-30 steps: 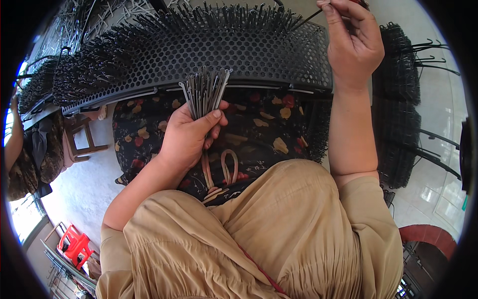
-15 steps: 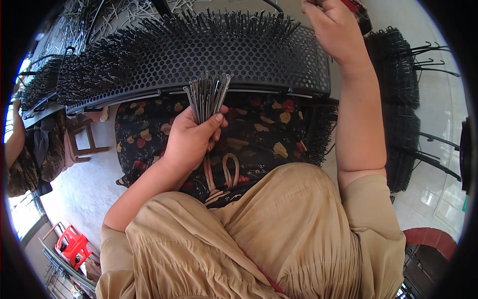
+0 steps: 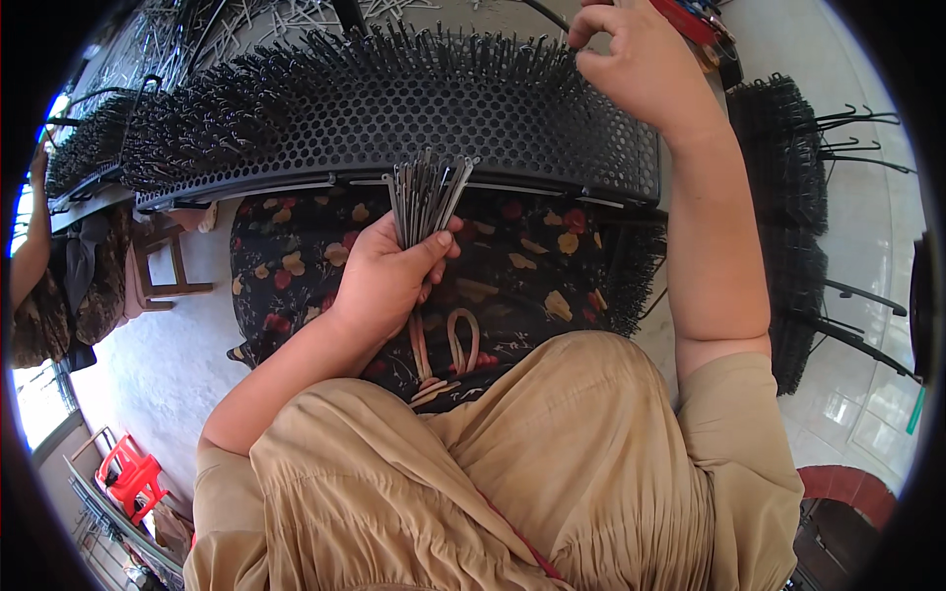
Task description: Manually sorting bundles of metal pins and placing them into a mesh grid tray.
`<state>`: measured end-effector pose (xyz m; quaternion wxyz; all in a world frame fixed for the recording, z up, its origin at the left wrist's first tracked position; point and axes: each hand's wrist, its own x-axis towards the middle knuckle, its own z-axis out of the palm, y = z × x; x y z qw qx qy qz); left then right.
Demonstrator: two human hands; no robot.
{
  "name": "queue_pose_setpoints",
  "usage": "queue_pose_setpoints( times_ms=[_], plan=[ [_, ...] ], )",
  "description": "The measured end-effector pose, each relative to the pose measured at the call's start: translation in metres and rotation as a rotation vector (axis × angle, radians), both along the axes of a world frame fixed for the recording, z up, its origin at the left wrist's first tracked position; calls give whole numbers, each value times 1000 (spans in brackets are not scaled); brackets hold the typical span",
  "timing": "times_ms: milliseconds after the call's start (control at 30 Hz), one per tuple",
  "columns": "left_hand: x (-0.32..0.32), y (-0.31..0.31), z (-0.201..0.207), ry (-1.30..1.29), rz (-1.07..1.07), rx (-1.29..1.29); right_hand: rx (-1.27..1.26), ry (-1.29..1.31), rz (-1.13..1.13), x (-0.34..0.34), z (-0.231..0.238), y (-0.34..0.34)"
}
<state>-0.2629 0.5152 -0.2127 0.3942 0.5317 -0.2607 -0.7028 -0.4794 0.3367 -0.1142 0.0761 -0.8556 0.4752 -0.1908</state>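
My left hand (image 3: 394, 271) is closed round a bundle of thin metal rods (image 3: 430, 202), whose small looped ends fan out upward above my thumb. The bundle is held over my lap, just in front of a black perforated metal rack (image 3: 394, 123). Many dark rods (image 3: 227, 108) stand upright in the rack's holes, along its far side and over its left part. At the rack's far right corner is my right hand (image 3: 641, 64), thumb and forefinger curled toward each other beside the last standing rods. Whatever those fingertips hold, if anything, is hidden or too small to name.
A flowered black cloth (image 3: 512, 276) covers my lap. Stacks of black rods (image 3: 778, 177) with hooks stand on the right. Loose rods (image 3: 276, 18) lie behind the rack. Another person's arm (image 3: 32, 231) is at far left, near a wooden stool (image 3: 177, 271). A red chair (image 3: 133, 478) stands lower left.
My right hand has shifted slightly left and down, and its fingers now curl by the rack's far right rods. My left hand still grips the bundle; the view has shifted a little.
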Motion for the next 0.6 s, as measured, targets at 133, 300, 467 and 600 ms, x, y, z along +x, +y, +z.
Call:
queue_pose_setpoints(
  times_ms=[133, 300, 467, 600],
  plan=[
    [0, -1, 0, -17, -2, 12, 7, 15, 2, 1, -1, -1],
    [1, -2, -2, -7, 5, 13, 78, 3, 45, -2, -10, -11],
    [1, 0, -2, -7, 5, 9, -32, -534, 560, -21, -46, -40],
    [0, -1, -1, -10, -9, 17, 275, -82, -35, -6, -5, -16]
  ],
)
